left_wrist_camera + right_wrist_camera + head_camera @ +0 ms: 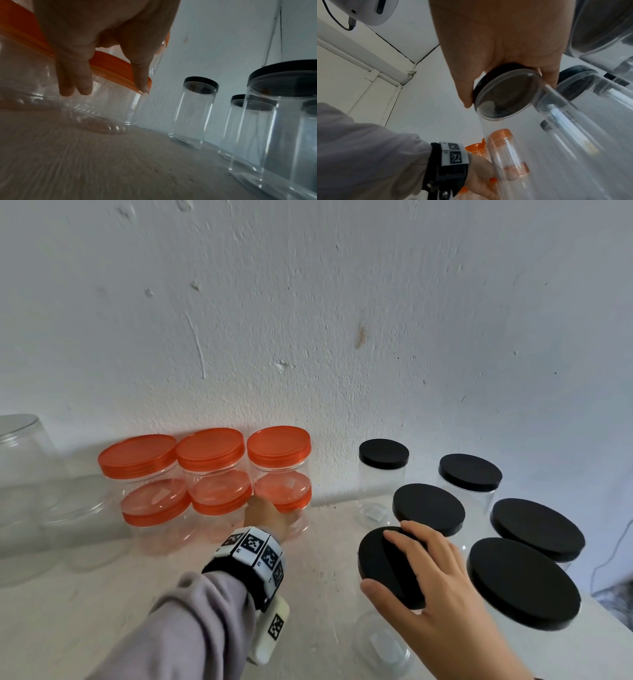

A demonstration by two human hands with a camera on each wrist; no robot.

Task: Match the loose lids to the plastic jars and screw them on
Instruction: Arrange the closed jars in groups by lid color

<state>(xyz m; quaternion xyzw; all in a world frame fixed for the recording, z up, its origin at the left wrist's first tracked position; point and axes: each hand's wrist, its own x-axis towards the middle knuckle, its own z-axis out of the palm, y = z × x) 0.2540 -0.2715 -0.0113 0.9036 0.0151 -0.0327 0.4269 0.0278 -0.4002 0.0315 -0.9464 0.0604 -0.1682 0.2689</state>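
Observation:
Clear jars with orange lids (210,451) stand stacked two high in three columns against the wall. My left hand (270,518) reaches to the lower right one, the orange-lidded jar (296,527). In the left wrist view its fingers (73,83) lie down the clear side and the thumb presses the orange lid (111,67), holding the jar. My right hand (378,561) grips the black lid (394,587) on top of a tall clear jar (380,645), thumb on the near rim and fingers curled over the far rim. From below, the right wrist view shows that black lid (505,94) seated on the jar's mouth.
Several more black-lidded clear jars (520,580) crowd the right side, right up to my right hand. Large lidless clear jars (20,474) stand at the far left. The white wall is directly behind. The table's edge (613,625) runs at the right, with a cable beyond.

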